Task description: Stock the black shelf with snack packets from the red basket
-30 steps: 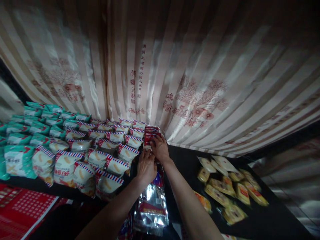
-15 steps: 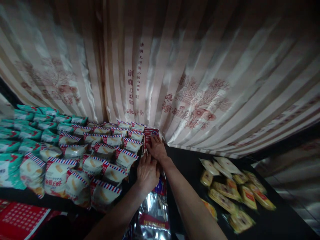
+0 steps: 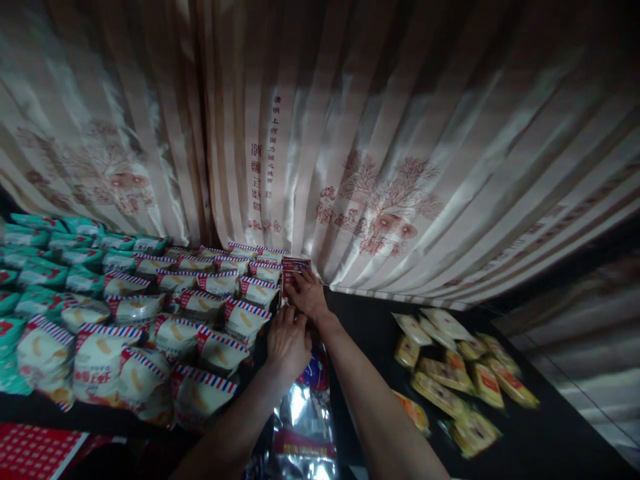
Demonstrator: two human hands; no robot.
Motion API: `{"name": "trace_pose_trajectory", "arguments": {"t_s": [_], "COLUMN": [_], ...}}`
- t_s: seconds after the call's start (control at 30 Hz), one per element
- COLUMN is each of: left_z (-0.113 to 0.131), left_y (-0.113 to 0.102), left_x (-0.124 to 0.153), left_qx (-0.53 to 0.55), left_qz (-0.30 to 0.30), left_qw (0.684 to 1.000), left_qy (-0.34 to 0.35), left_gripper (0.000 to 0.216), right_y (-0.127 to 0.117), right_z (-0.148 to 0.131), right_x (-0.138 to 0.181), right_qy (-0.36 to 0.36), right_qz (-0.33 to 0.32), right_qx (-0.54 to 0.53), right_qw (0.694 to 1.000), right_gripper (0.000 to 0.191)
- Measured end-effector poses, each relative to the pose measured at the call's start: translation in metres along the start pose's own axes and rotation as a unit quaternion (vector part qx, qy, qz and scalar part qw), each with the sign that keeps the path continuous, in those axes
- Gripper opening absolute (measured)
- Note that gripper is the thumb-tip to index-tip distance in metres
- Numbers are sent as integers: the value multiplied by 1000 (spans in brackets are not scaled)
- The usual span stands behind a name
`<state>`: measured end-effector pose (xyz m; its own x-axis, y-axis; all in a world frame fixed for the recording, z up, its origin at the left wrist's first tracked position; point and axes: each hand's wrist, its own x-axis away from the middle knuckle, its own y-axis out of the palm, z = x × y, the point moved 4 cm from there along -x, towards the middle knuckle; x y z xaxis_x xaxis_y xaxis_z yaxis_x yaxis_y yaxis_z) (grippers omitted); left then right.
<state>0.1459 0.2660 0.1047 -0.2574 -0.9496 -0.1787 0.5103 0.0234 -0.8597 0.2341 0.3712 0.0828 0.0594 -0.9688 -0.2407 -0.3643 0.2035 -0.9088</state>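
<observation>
— Where is the red packet (image 3: 294,268)?
— Centre of the frame, at the foot of the curtain (image 3: 380,133), just right of the striped snack bags (image 3: 200,313) on the table (image 3: 370,327). The right hand (image 3: 307,295) grips its lower edge.
— And the left hand (image 3: 287,343)?
— Curled just below the right, above a silver bag (image 3: 305,427). Whether it pinches anything, I cannot tell.

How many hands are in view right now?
2. The left hand sits beside the striped snack bags, above a shiny silver bag. The right hand is farther back, fingers on a dark red packet at the foot of the curtain. None seem hidden.
</observation>
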Motion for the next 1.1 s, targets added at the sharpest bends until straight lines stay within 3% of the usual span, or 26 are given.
{"name": "trace_pose_trajectory", "arguments": {"t_s": [0.2,0.4,0.53,0.67,0.77,0.83,0.93,1.1], "left_z": [-1,9,13,-4,-31,-56,-104,-154], "left_y": [2,-6,-20,-23,-10,7,38,70], "left_x": [4,22,62,133,194,228,265,293], "left_qx": [11,54,124,190,217,225,216,193], "left_qz": [19,65,91,82,33,-40,-148,-208], "left_qw": [1000,996,987,974,970,972,956,923], "left_qy": [12,32,52,96,103,60,-133,-259], "left_gripper": [28,35,32,37,32,30,33,25], "right_y": [-26,-66,-84,-86,-69,-43,17,107], "right_z": [11,-2,-37,-84,-121,-137,-140,-102], "right_x": [12,60,118,199,257,287,314,336], "right_qy": [-5,18,20,6,-55,-59,23,202], "right_qz": [126,172,172,175,117,55,-77,-182], "right_qx": [-110,-196,-269,-322,-341,-351,-331,-175], "right_qw": [986,965,948,931,931,933,940,946], "right_gripper": [32,32,32,27,21,21,26,36]}}
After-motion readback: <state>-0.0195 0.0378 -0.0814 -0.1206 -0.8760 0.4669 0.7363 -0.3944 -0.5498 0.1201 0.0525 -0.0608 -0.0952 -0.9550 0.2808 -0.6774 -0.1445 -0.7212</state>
